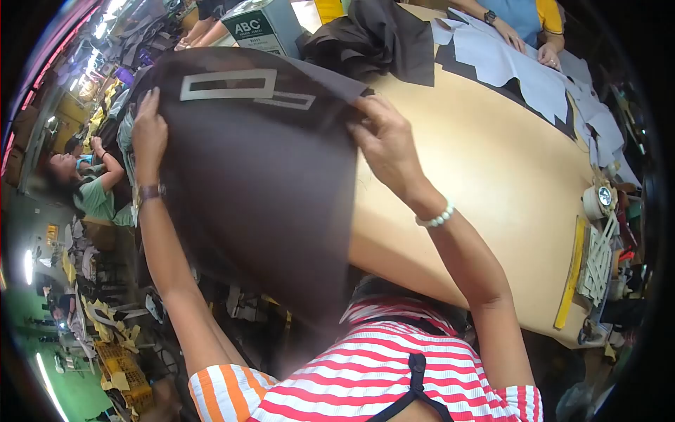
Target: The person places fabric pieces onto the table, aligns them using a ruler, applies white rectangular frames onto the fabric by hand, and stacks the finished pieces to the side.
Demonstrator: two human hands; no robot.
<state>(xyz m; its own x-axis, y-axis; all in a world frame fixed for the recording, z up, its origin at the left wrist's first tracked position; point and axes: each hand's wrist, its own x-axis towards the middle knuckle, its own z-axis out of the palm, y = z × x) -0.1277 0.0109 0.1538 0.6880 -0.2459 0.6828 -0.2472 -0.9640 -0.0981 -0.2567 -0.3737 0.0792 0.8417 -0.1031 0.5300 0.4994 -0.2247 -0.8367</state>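
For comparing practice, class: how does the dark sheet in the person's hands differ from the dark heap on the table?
The dark sheet is spread between left hand and right hand; the dark heap lies mostly bunched. The sheet shows two pale frame shapes; the heap shows none. Both look brownish.

The sheet [260,169] was dark brown, the table [478,169] pale tan. Red and white stripes ran across the person's shirt [380,352], orange and white ones along the left sleeve [228,390]; the bracelet [441,215] was pale green.
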